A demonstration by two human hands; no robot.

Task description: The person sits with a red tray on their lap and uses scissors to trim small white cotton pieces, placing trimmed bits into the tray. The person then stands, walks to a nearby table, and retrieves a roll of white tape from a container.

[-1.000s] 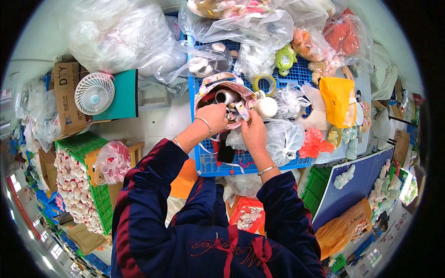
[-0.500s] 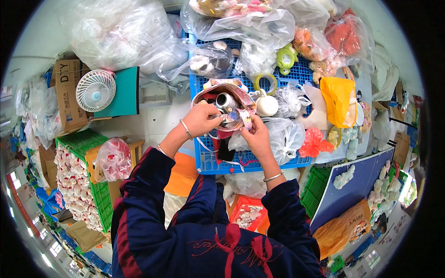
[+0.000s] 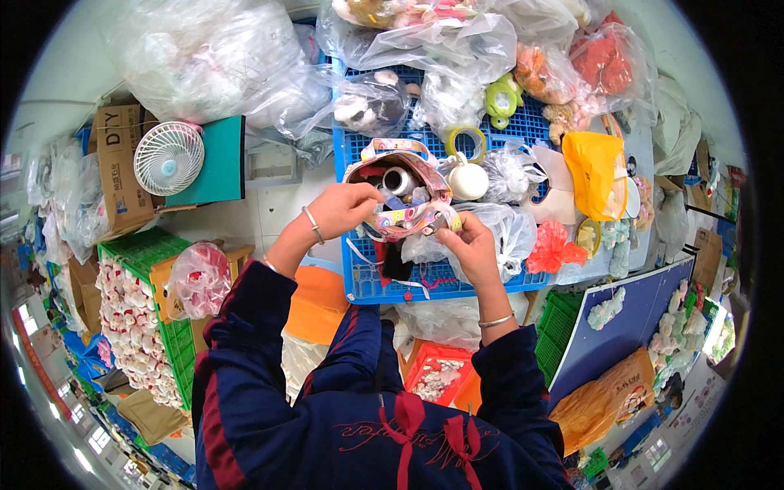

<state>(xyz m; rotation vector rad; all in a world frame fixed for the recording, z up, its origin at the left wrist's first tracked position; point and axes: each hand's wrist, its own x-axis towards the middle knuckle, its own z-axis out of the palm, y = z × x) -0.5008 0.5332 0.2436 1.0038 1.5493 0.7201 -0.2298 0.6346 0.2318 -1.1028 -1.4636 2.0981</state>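
Observation:
A pink patterned tote bag (image 3: 443,181) stands with its mouth spread on a blue plastic grid table. Inside it lies a metal cup-like container (image 3: 398,181) beside some small clear and bluish items that I cannot make out. My left hand (image 3: 347,212) is closed at the near left side of the bag, pinching one end of its near handle (image 3: 408,220). The handle's right end is pinched by my right hand (image 3: 472,247). A white round bottle (image 3: 468,180) stands right of the bag, and a dark cloth (image 3: 396,263) hangs below it.
Behind the bag lie a roll of yellow tape (image 3: 466,145), a green ring-shaped toy (image 3: 503,98) and bagged plush toys (image 3: 371,106). A yellow bag (image 3: 594,175) and a red plastic bag (image 3: 555,249) are to the right. A white fan (image 3: 168,159) stands at the left.
My hands have drawn apart, the left outward and the right a little lower. The near handle is now stretched out flat between them, and the metal container shows its mouth more.

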